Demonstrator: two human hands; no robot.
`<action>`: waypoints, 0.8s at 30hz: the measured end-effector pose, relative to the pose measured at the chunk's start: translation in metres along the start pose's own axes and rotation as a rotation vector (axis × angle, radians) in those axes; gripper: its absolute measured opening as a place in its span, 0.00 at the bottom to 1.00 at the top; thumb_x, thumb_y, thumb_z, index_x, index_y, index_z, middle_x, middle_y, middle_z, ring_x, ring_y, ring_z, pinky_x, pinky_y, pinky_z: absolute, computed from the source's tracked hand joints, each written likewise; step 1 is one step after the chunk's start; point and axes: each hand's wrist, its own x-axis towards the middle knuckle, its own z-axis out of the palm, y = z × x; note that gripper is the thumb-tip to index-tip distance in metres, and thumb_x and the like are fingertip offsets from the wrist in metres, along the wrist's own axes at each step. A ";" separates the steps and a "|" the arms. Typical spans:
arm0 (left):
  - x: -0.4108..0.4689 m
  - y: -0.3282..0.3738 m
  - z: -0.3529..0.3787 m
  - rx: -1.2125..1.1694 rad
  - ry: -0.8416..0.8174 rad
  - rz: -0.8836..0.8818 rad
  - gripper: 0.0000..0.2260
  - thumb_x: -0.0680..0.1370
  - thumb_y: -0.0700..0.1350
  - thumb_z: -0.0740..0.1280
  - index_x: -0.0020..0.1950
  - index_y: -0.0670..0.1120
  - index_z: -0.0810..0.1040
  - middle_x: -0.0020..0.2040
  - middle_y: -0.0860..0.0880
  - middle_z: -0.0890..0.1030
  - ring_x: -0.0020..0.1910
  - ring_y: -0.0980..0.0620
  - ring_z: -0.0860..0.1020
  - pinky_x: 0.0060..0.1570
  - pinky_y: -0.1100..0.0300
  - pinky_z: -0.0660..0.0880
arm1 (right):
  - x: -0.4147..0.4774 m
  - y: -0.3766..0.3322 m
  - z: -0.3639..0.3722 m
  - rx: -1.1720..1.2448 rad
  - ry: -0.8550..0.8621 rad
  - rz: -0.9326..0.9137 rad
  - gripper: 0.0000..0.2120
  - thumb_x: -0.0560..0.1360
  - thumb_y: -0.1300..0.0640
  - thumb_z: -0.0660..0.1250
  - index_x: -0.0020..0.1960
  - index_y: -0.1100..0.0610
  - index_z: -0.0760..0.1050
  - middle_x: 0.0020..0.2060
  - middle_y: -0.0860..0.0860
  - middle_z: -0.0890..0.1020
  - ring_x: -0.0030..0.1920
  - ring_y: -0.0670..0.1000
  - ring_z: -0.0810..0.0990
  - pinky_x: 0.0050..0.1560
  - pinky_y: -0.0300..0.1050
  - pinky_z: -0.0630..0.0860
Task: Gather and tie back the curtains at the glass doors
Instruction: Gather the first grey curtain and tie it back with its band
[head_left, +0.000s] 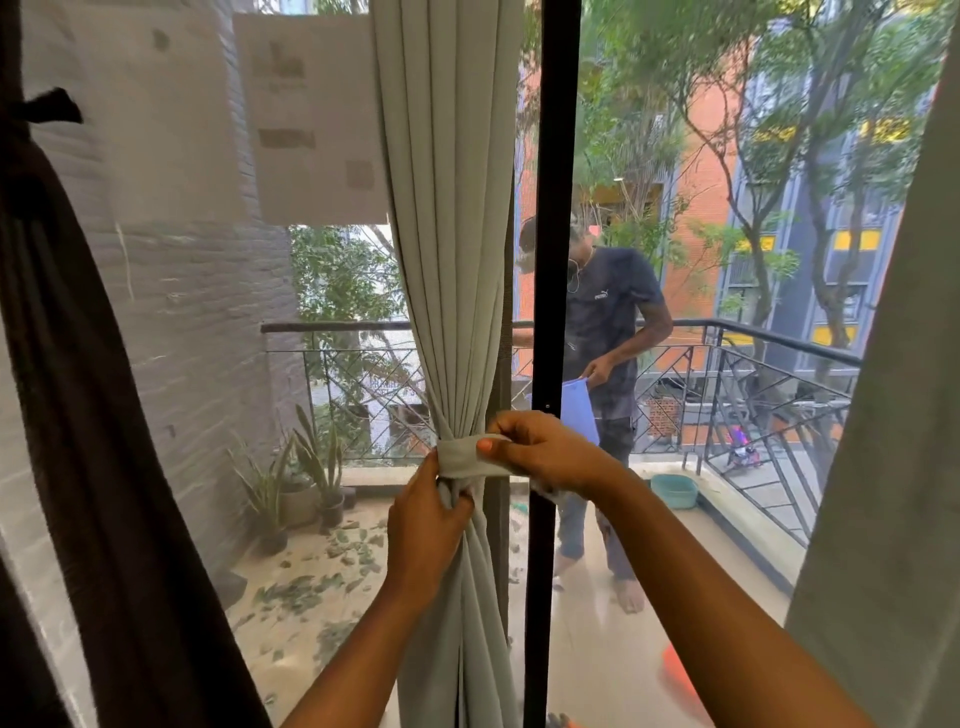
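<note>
Folds of the long pale green cloth curtain (447, 208) are hanging bunched just beside the black metal door post (556, 208). The left hand (423, 525) is curling round the bunch and squeezing it just under the pale green cloth band (460, 458), and the right hand (540, 449) is pinching the band's end with thumb and fingers.

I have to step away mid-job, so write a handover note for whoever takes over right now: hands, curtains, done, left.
The left hand grips the gathered grey curtain just below the tie band.
The right hand pinches the band's free end, beside the black door frame.
Done: curtain gathered, band wrapped round it.
Left: fasten the band; then the right-edge curtain, which shows no tie in view.
</note>
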 end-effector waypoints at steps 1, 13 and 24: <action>0.001 -0.001 0.001 -0.001 -0.009 0.016 0.21 0.74 0.43 0.69 0.66 0.51 0.72 0.49 0.50 0.83 0.46 0.51 0.81 0.42 0.58 0.77 | 0.001 0.002 -0.005 -0.083 0.037 -0.031 0.11 0.77 0.50 0.64 0.37 0.49 0.70 0.31 0.43 0.72 0.30 0.38 0.71 0.37 0.34 0.70; 0.028 -0.025 0.011 -0.166 -0.203 0.000 0.21 0.71 0.47 0.69 0.62 0.63 0.71 0.50 0.65 0.82 0.52 0.63 0.80 0.50 0.68 0.76 | -0.015 0.038 -0.055 -0.434 0.081 -0.090 0.12 0.75 0.43 0.64 0.45 0.51 0.75 0.38 0.48 0.81 0.39 0.46 0.78 0.44 0.50 0.77; 0.030 -0.021 0.027 -0.308 -0.285 -0.017 0.20 0.73 0.43 0.72 0.61 0.59 0.73 0.52 0.63 0.82 0.52 0.61 0.80 0.52 0.62 0.76 | 0.039 0.080 -0.022 -0.659 0.315 0.016 0.11 0.77 0.50 0.64 0.53 0.53 0.80 0.48 0.52 0.75 0.52 0.53 0.74 0.42 0.43 0.61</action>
